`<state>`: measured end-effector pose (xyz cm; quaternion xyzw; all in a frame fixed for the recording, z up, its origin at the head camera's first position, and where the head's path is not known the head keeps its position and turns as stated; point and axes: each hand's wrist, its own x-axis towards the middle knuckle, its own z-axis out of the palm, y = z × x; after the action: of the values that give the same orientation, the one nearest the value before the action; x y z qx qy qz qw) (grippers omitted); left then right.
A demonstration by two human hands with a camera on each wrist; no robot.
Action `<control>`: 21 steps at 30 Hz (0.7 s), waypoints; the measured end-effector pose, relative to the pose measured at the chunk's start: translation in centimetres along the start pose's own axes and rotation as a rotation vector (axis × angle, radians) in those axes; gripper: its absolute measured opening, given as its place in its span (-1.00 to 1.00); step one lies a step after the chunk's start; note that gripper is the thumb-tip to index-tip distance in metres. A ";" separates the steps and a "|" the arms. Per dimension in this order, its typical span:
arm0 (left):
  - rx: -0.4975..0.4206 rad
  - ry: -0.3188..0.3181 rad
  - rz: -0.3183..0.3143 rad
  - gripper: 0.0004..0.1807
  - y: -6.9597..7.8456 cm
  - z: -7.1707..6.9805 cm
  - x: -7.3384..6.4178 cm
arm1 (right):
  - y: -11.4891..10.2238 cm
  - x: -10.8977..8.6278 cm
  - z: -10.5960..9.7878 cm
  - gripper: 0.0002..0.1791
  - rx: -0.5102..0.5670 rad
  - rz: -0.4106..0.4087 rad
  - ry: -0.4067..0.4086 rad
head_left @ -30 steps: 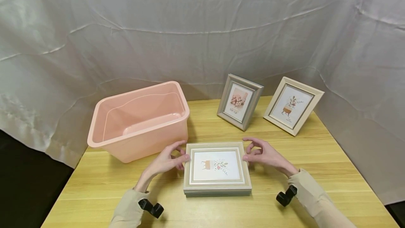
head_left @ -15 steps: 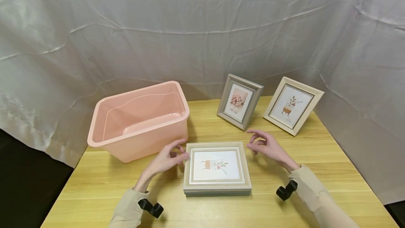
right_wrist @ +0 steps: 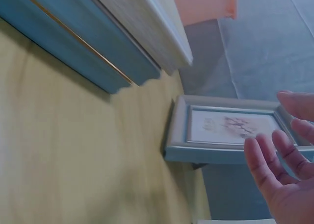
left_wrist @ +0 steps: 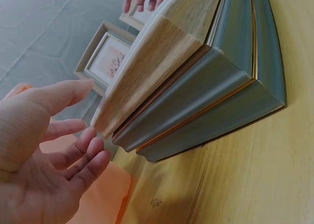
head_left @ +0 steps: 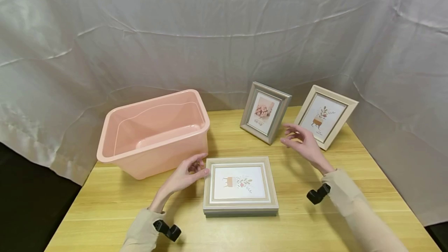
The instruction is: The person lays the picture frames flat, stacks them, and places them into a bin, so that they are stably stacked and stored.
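the right hand covers the lower left corner of the cream frame, and in the right wrist view that hand is cut off by the edge. under the top wooden frame, just right of the left hand, two blue-grey frames lie flat; from the head they show only as a thin strip, but the left wrist view has their sides. whether the left hand's fingertips touch the stack is hard to tell. the lettering in the silver frame is too small to read.

a second ago the right hand was at the stack's right edge; now it is well apart, farther forward, between the two propped frames, with the silver one beyond its fingertips to the left. its fingers are spread, lightly bent, holding nothing. the left hand has stayed beside the stack, half open and empty, with the pink bin just beyond it. stack, bin and propped frames are unmoved on the desk.
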<state>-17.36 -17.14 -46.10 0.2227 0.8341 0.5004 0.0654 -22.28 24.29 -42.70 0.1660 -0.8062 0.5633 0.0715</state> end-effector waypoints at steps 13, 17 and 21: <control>0.008 0.015 0.019 -0.40 -0.3 0.0 -0.1 | -1.2 3.5 -1.5 -0.40 -0.140 0.007 0.103; 0.005 0.017 0.024 -0.41 -0.3 0.0 -0.2 | -1.3 4.4 -1.7 -0.35 -0.158 0.012 0.122; 0.003 0.020 0.032 -0.41 -0.3 0.0 -0.1 | -1.3 5.2 -1.9 -0.27 -0.188 0.030 0.148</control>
<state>-17.35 -17.36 -46.37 0.2312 0.8318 0.5023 0.0489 -26.85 24.65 -39.31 0.1046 -0.8504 0.4969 0.1377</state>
